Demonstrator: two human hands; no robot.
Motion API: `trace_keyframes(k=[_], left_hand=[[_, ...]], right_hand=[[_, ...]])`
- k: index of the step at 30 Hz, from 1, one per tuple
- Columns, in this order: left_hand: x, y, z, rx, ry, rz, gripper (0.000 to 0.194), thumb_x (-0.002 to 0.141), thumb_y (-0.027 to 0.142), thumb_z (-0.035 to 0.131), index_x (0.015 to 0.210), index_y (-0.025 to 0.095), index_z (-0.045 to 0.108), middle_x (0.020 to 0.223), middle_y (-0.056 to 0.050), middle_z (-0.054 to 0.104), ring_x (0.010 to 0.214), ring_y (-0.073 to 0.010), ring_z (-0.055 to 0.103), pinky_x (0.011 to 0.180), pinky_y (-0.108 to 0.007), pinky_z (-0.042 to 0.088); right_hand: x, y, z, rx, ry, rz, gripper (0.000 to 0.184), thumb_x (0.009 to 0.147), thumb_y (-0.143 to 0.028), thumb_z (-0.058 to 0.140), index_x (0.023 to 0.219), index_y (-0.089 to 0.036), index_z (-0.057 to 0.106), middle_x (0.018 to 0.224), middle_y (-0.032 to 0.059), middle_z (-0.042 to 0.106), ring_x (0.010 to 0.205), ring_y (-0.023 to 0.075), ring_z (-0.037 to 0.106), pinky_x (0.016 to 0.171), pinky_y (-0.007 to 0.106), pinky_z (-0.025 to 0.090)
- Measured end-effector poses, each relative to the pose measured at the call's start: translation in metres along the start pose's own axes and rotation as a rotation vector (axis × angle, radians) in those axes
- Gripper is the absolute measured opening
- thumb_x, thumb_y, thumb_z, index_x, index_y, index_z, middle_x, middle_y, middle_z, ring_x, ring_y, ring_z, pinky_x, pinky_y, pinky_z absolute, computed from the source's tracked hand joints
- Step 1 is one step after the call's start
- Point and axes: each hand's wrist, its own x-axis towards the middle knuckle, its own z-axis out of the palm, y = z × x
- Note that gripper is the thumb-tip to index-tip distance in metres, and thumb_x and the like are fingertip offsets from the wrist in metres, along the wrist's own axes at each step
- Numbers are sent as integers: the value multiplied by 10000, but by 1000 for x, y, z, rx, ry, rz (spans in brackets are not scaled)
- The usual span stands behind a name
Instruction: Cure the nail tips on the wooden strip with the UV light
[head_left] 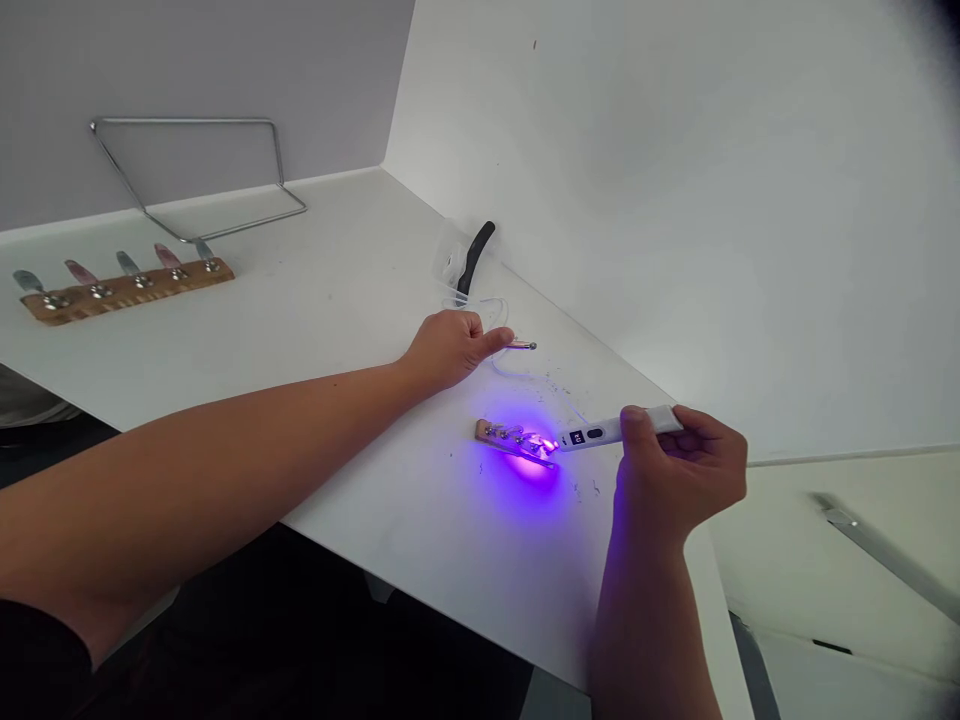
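Small knobbed strip [516,446] sits in from the near edge of the table [420,520], lit purple by the lamp pen [600,433] clamped in the fingers of the right hand [686,470]. Left hand [446,350] has its fingers curled around a metal-tipped stick [520,345], near some clear plastic packaging [451,262] by the wall [675,200], can't make out what's inside.

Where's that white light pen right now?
In the head view, the light pen is right of centre, held in the right hand, shining purple on the right end of the small strip.
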Motion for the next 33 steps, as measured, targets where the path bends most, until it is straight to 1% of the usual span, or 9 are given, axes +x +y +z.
trace_keyframes(k=[8,17,25,33], left_hand=[[1,-1,1,3,8,25,541,617,688,472,504,171,361,472,29,347,428,-60,275,407,-213,194],[-1,1,0,-10,1,-4,524,624,673,473,508,169,386,486,26,365,430,-62,298,397,-215,201],[-2,1,-1,-22,-9,16,545,629,682,465,507,172,315,500,27,349,424,-54,278,392,-214,189],[-2,2,-1,-25,-13,12,550,630,695,452,517,174,318,494,28,335,415,-53,266,384,-215,177]], right_hand=[[0,-2,2,45,0,8,353,529,-204,745,827,-136,568,615,-45,506,537,99,521,525,263,467],[-2,0,3,24,-16,-15,368,525,-249,747,824,-141,561,618,-46,496,529,94,501,503,261,458],[-3,-3,6,23,-27,-27,355,527,-228,738,820,-142,556,632,-44,500,536,93,495,510,260,458],[-4,-4,8,27,-42,-50,347,528,-211,729,814,-146,543,636,-44,507,536,89,483,509,261,445]])
